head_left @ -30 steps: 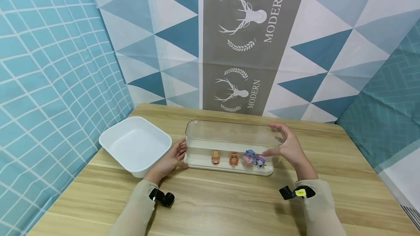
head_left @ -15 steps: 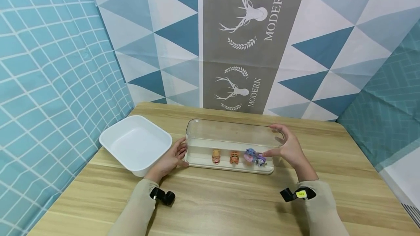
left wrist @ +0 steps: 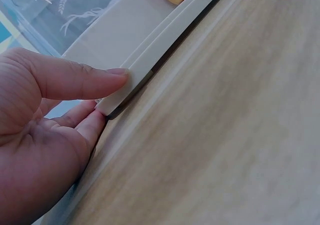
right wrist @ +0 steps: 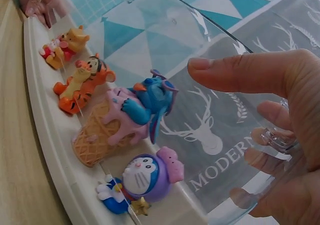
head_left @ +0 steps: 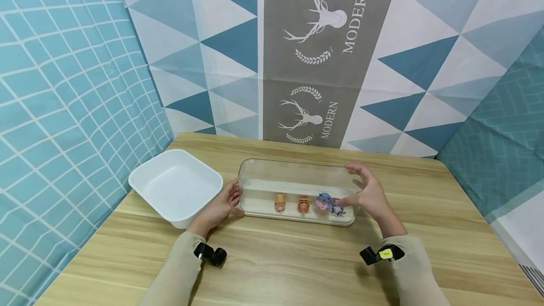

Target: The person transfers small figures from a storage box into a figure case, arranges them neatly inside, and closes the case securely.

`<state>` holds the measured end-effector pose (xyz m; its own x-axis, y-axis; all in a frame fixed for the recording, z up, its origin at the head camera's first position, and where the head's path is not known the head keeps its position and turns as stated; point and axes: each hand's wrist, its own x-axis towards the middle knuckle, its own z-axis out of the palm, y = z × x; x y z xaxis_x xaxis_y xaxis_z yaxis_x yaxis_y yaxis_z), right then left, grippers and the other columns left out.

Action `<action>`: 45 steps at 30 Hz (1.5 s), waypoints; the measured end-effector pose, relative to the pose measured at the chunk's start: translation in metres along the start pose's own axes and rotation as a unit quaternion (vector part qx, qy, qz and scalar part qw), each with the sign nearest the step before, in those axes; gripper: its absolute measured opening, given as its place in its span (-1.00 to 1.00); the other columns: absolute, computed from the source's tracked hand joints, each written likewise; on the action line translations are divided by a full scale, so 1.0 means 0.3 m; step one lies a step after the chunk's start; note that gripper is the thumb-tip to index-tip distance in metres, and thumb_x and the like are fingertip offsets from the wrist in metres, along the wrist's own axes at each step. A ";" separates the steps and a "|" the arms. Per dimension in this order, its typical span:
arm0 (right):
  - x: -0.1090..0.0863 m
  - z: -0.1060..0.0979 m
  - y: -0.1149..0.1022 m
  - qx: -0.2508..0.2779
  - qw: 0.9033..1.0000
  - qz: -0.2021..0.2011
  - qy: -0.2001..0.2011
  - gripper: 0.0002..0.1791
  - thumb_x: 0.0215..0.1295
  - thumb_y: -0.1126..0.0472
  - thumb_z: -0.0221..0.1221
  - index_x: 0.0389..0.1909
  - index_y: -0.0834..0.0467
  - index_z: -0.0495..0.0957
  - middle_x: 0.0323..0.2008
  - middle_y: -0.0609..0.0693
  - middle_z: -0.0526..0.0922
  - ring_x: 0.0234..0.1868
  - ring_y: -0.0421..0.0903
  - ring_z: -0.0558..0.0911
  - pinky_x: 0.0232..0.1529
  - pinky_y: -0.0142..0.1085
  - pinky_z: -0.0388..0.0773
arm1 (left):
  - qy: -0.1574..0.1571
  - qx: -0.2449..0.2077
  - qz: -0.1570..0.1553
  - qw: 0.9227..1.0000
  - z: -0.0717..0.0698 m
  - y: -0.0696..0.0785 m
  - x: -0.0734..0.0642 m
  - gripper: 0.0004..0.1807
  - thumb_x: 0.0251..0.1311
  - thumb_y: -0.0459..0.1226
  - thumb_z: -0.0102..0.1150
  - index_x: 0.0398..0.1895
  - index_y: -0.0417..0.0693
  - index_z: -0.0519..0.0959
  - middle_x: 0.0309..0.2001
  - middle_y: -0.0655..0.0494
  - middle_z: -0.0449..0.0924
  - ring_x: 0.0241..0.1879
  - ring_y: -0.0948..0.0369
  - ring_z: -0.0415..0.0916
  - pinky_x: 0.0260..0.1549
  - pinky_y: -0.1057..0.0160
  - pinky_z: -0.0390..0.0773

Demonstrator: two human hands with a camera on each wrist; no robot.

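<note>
A long display case has a cream base and a clear cover. My left hand pinches the base's left end; the left wrist view shows the thumb on its edge. At the other end my right hand grips the clear cover, fingers partly seen through the plastic. Along the base's front stand a yellow bear figurine, an orange tiger figurine, a blue big-eared figurine on an ice-cream cone and a blue-and-white cat figurine in a purple hood.
A white square basin stands on the wooden table left of the case. A patterned cloth hangs behind the table, with a blue checked cloth along the left side.
My right hand has shifted slightly left, and the cover's upper edge has come down and left a little. My left hand stays at the base's end.
</note>
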<state>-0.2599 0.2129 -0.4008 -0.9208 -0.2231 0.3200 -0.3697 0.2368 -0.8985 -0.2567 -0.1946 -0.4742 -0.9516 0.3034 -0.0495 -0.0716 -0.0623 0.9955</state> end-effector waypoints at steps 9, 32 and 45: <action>-0.002 0.006 0.011 -0.006 1.000 0.010 0.001 0.05 -0.44 0.54 0.58 0.27 0.33 0.34 0.33 0.23 0.28 0.36 0.20 0.20 0.37 0.26 0.06 | 0.004 0.004 -0.002 1.000 0.000 0.000 0.001 0.22 -0.23 -0.87 0.04 0.56 -0.31 -0.31 0.47 -0.43 -0.16 0.50 -0.21 -0.22 0.43 0.02 -0.06; -0.003 0.030 0.024 -0.011 0.999 0.031 0.000 0.03 -0.41 0.49 0.61 0.24 0.30 0.35 0.32 0.22 0.28 0.38 0.22 0.20 0.39 0.24 0.06 | 0.003 0.005 0.000 1.000 -0.005 -0.002 0.004 0.20 -0.25 -0.87 0.05 0.56 -0.29 -0.20 0.42 -0.36 -0.03 0.46 -0.10 -0.10 0.38 0.22 0.11; -0.017 0.035 0.033 0.001 0.999 0.037 0.000 0.02 -0.40 0.51 0.59 0.24 0.32 0.33 0.34 0.26 0.23 0.40 0.23 0.17 0.41 0.21 0.03 | 0.004 0.000 -0.003 1.000 -0.003 -0.003 0.004 0.21 -0.24 -0.88 0.04 0.57 -0.28 -0.23 0.45 -0.37 -0.08 0.48 -0.12 -0.13 0.40 0.13 0.04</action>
<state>-0.2577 0.2063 -0.4145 -0.9459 -0.2040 0.2524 -0.2998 0.2515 -0.9203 -0.2580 -0.1950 -0.4752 -0.9535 0.2960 -0.0564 -0.0774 -0.0597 0.9952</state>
